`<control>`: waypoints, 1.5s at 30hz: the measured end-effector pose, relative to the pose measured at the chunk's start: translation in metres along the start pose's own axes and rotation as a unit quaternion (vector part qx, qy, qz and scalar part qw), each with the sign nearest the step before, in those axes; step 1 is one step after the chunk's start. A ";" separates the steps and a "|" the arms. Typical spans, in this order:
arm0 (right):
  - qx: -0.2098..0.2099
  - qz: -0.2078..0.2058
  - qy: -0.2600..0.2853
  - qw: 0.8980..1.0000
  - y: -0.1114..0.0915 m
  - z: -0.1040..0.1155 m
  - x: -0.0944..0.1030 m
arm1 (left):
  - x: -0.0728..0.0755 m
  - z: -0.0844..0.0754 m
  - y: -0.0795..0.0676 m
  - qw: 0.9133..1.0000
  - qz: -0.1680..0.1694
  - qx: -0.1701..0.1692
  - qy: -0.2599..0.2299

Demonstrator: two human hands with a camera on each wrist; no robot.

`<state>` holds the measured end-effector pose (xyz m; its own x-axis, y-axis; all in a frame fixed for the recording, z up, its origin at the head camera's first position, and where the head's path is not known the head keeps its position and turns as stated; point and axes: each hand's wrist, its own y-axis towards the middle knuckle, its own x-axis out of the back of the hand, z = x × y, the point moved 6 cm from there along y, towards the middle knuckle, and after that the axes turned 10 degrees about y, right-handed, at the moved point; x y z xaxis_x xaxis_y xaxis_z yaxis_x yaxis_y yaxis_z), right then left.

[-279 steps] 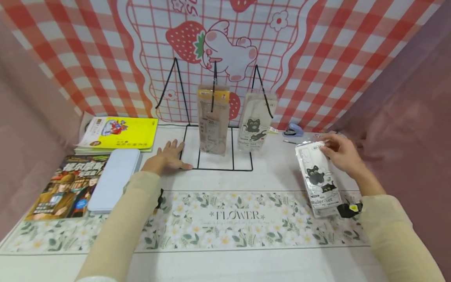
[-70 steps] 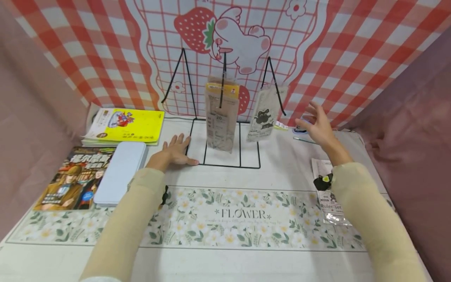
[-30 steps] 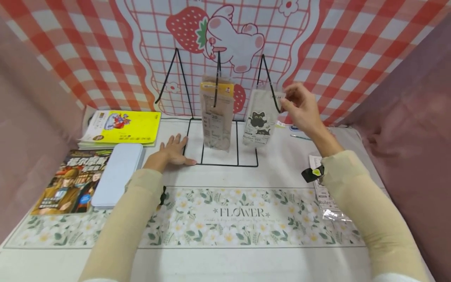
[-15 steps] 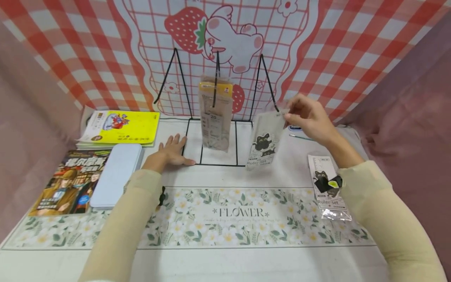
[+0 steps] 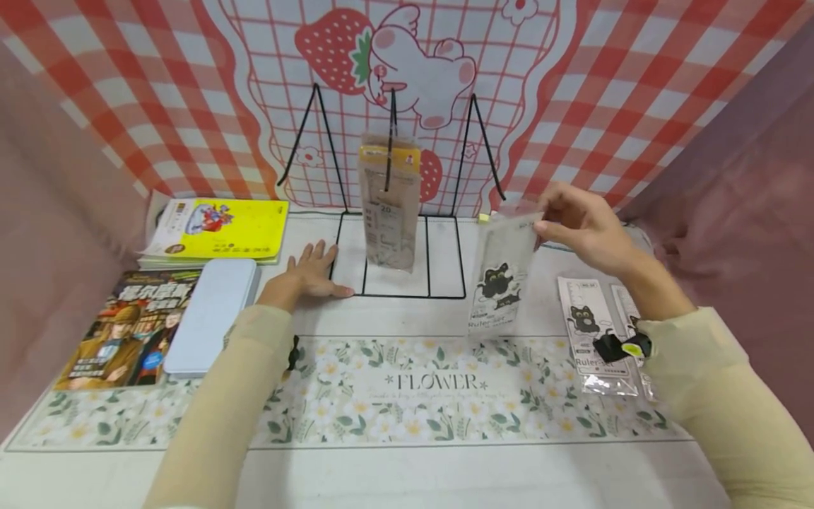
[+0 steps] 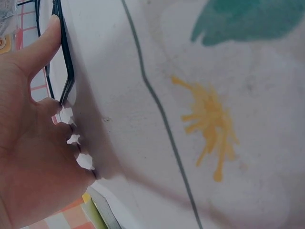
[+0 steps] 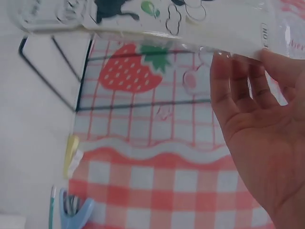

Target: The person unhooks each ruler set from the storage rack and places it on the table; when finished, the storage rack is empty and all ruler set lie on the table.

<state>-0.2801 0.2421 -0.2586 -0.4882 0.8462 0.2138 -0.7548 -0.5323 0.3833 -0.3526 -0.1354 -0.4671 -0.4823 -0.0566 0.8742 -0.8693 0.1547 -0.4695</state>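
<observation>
In the head view, my right hand (image 5: 588,230) pinches the top edge of a clear-wrapped ruler set (image 5: 502,276) with black cats printed on it. The pack hangs tilted above the table, apart from the right hook of a black wire display rack (image 5: 407,296). Its printed face also shows along the top of the right wrist view, above my fingers. My left hand (image 5: 309,272) rests flat with spread fingers at the left of the rack's base. In the left wrist view its thumb touches the black wire. A yellow-topped pack (image 5: 389,212) hangs on the middle hook.
Two more ruler sets (image 5: 585,318) lie on the right, one partly hidden by my wrist. A light blue case (image 5: 210,318), a magazine (image 5: 114,332) and yellow-covered books (image 5: 248,230) are on the left. A blue stapler (image 7: 76,210) sits near the backdrop.
Earlier my right hand held another ruler set at the right, which then lay on the table. Since then it has gripped the right hook's ruler set and drawn it off rightward. My left hand stays put.
</observation>
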 end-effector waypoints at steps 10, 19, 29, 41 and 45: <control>-0.216 -0.066 -0.084 0.971 -0.032 -0.060 0.050 | 0.001 0.004 -0.003 1.000 -0.002 0.001 -0.003; -0.279 -0.079 -0.085 0.953 -0.062 -0.109 0.078 | 0.003 -0.002 -0.001 1.000 -0.003 -0.003 -0.003; -0.316 -0.077 -0.127 0.937 -0.073 -0.147 0.084 | 0.001 0.001 0.000 1.000 -0.002 -0.005 0.001; -0.389 -0.078 -0.158 0.904 -0.087 -0.169 0.084 | 0.001 0.000 -0.001 1.000 -0.006 -0.014 -0.001; -0.404 -0.084 -0.151 0.898 -0.092 -0.174 0.084 | 0.001 0.000 0.000 1.000 -0.005 -0.009 -0.002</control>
<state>-0.3278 0.3582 -0.4320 -0.2885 0.8198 0.4947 -0.9380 -0.1381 -0.3181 -0.3529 -0.1358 -0.4656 -0.4738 -0.0632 0.8784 -0.8721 0.1722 -0.4580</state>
